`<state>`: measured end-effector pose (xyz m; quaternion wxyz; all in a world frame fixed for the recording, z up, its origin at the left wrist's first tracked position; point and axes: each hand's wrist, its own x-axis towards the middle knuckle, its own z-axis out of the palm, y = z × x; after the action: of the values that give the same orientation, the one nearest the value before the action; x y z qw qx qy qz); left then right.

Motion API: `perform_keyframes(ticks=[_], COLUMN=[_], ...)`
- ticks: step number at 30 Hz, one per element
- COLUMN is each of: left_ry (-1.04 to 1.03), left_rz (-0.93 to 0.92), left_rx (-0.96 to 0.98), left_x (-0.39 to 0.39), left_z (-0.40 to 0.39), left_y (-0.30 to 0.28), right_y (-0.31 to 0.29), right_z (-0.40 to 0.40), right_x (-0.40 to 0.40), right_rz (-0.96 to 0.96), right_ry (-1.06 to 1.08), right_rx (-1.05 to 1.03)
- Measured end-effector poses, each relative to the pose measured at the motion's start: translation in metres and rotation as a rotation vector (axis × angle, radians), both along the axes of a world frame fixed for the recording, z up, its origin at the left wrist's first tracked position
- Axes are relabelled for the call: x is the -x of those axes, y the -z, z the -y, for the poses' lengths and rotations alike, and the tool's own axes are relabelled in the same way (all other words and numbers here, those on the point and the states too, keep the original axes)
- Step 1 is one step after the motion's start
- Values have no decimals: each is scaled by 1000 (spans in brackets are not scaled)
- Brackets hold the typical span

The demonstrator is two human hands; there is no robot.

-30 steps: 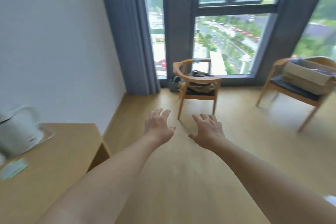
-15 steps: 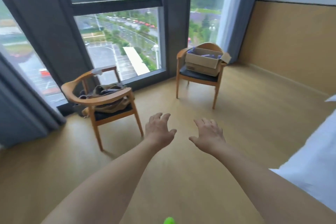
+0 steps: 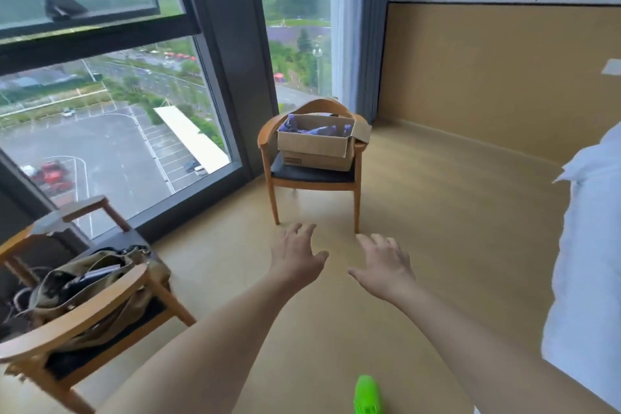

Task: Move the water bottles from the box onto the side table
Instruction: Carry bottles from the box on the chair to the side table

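A room with a pale wooden floor (image 3: 437, 212) and tall dark-framed windows (image 3: 218, 60) fills the head view, a tan panelled wall (image 3: 487, 77) on the right. An open brown cardboard box (image 3: 316, 144) sits on the dark seat of a wooden armchair (image 3: 312, 175) by the glass, and the purple-labelled water bottles (image 3: 316, 129) lie inside it, their tops just showing above the rim. Both bare arms reach forward over the floor, well short of that chair: the left hand (image 3: 295, 257) and the right hand (image 3: 383, 265) are palm-down with fingers loosely spread, holding nothing. A second wooden armchair (image 3: 84, 319) at the lower left carries an olive canvas bag (image 3: 94, 286). White bedding (image 3: 591, 245) edges the right side, and a bright green shoe tip (image 3: 368, 395) shows at the bottom.
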<state>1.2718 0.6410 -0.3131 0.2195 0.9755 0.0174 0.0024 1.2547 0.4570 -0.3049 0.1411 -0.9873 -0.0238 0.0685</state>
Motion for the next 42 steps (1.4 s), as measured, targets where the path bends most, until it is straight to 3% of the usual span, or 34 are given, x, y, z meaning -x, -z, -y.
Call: perform_keyframes(ticks=[5, 14, 28, 42], left_ry=[-48, -52, -9, 21], left_rz=[-28, -16, -136, -308], left_rx=[15, 20, 50, 77], left_x=[-140, -362, -679, -891], left_z=[12, 23, -9, -43], left_y=[18, -5, 70, 117], right_y=[17, -2, 56, 117], right_z=[13, 22, -21, -49], right_x=[-145, -364, -671, -892], right_rz=[-4, -64, -199, -386], right_ry=[-2, 9, 56, 151], right_rx=[-49, -110, -78, -138])
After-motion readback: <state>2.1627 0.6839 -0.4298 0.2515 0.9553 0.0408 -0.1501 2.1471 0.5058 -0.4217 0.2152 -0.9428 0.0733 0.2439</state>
